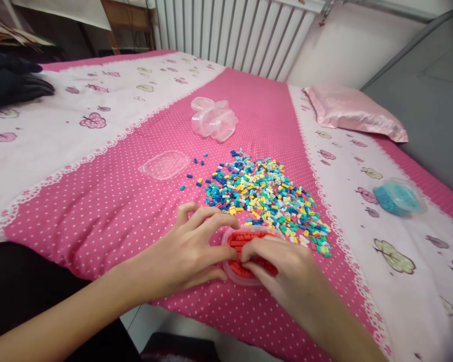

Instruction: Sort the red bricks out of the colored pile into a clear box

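Red bricks [243,240] lie in a clear plastic container [245,281] that sits near the edge of the bed, with several long pieces lined up side by side inside. The right hand [272,259] reaches over the rim, thumb and forefinger brought close together against the bricks; whether a piece is pinched between them, I cannot tell. The left hand [206,249] is at the opposite side of the container with its fingers spread wide and curved, one fingertip over the red pieces and the thumb low beside the wall.

Just beyond the container spreads a loose pile of small bricks [266,193], mixed in blue, yellow, green, white and pink (a few blue ones have strayed toward a clear lid [167,166]). That lid lies flat on the pink dotted bedspread [117,216]. Farther back, some empty clear containers [215,123] are heaped together, touching one another. Well apart, toward the right edge of the view, another container [398,197] holds light-blue contents, too blurred to make out singly.

A shiny pink pillow [355,113] rests near the grey headboard [426,95], and a white radiator [234,35] stands behind the bed. At the far left, a black glove-like shape [18,83] lies on the white patterned strip.
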Demonstrator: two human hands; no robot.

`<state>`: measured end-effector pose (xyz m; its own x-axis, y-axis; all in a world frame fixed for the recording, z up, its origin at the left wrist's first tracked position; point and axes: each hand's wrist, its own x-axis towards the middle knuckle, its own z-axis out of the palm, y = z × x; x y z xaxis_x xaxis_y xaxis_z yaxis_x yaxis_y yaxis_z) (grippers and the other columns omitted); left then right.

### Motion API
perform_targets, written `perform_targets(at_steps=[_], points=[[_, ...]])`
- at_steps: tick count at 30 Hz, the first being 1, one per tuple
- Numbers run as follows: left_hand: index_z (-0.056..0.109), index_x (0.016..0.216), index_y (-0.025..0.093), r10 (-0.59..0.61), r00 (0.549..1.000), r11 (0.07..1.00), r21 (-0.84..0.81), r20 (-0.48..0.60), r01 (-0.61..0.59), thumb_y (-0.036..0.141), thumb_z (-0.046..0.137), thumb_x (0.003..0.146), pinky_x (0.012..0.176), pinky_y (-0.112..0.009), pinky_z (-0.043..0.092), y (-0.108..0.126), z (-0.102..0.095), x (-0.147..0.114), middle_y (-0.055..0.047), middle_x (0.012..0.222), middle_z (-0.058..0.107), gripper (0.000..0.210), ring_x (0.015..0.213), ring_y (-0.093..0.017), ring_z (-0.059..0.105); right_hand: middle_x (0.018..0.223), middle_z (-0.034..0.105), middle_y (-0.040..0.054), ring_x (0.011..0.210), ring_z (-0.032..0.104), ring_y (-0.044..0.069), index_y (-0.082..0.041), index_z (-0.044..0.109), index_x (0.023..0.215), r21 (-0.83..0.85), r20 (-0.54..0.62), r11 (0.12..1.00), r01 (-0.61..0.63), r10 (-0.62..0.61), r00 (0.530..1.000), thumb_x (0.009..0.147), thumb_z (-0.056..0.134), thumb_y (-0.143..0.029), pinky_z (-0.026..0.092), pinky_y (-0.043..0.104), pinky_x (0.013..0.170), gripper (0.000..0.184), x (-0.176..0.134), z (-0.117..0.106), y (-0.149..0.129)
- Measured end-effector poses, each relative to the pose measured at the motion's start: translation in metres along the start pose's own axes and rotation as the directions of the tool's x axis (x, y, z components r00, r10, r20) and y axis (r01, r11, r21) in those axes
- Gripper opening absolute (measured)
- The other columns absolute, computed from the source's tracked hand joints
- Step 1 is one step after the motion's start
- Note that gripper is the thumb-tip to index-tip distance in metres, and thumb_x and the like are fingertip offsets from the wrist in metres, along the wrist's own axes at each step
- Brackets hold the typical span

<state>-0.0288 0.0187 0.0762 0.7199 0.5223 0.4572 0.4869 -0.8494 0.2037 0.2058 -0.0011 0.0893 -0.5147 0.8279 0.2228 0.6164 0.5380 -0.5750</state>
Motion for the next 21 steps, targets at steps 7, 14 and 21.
perform_targets(at_steps=[7, 14, 21], points=[[0.071, 0.113, 0.034, 0.026, 0.999, 1.000, -0.006, 0.037, -0.026, 0.035, 0.068, 0.094, 0.099, -0.043, 0.029, 0.002, 0.000, 0.001, -0.007, 0.136, 0.055, 0.019, 0.118, -0.027, 0.047, 0.084, 0.068, -0.0043, 0.079, 0.063, 0.016, -0.024, 0.059, 0.084, -0.107, 0.003, 0.990, -0.089, 0.090, 0.996, 0.086, 0.061, -0.001, 0.043, 0.029, 0.071, 0.024, -0.009, -0.021, 0.006], [0.068, 0.113, 0.030, 0.022, 0.999, 0.999, -0.024, 0.048, -0.021, 0.035, 0.065, 0.096, 0.102, -0.043, 0.027, 0.001, 0.001, 0.000, -0.008, 0.134, 0.056, 0.018, 0.118, -0.026, 0.046, 0.077, 0.064, -0.0035, 0.076, 0.058, 0.018, -0.022, 0.055, 0.077, -0.195, 0.032, 0.980, -0.039, 0.046, 0.998, 0.084, 0.067, -0.001, 0.038, 0.031, 0.073, 0.025, 0.000, -0.007, 0.004], [0.066, 0.120, 0.033, 0.017, 0.999, 0.999, -0.031, 0.047, -0.015, 0.032, 0.067, 0.094, 0.101, -0.044, 0.027, -0.002, 0.005, -0.003, -0.007, 0.137, 0.053, 0.026, 0.119, -0.028, 0.046, 0.077, 0.065, -0.0039, 0.076, 0.059, 0.017, -0.022, 0.057, 0.078, -0.204, -0.012, 0.978, -0.053, 0.052, 0.999, 0.084, 0.067, -0.002, 0.036, 0.031, 0.072, 0.023, -0.001, -0.010, 0.006]])
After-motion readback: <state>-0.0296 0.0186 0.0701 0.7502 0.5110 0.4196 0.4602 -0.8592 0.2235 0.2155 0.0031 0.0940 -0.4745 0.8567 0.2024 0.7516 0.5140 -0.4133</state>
